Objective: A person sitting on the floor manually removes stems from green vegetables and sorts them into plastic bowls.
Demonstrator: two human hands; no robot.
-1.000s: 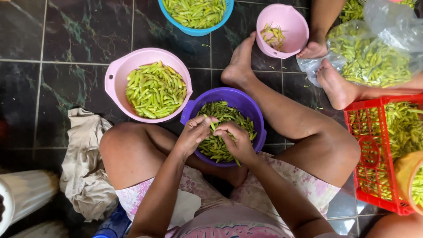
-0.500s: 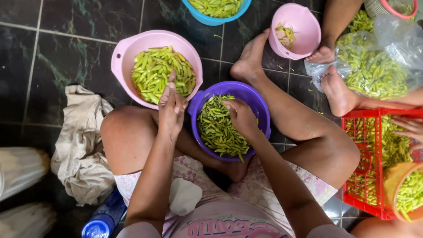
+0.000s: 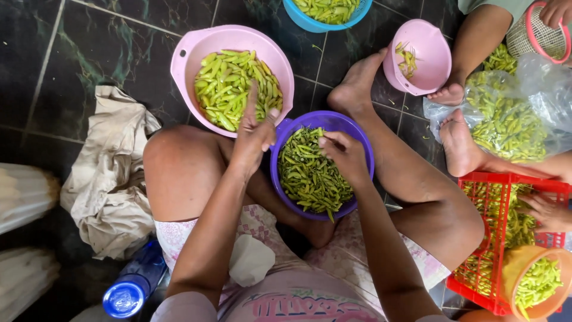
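**Two hands at the chilli bowls, seen from above**

The person sits cross-legged on a dark tiled floor with a purple bowl of dark green chillies resting between the legs. The left hand reaches out over the near rim of the large pink bowl, which holds paler, yellow-green chillies; its forefinger points straight ahead and the other fingers are loosely curled, and whether anything is pinched under them cannot be told. The right hand hovers over the purple bowl, fingertips drawn together over the heap of green chillies (a pod may be between them, but the view does not settle it).

Beside the left knee lies a crumpled beige cloth, and near the hip a blue-capped plastic bottle. Ahead stand a blue bowl of chillies and a small pink bowl with a few pieces. To the right, another person's feet rest by a clear plastic bag of chillies, and a co-worker's hand lies in a red crate; an orange bowl sits at its corner.
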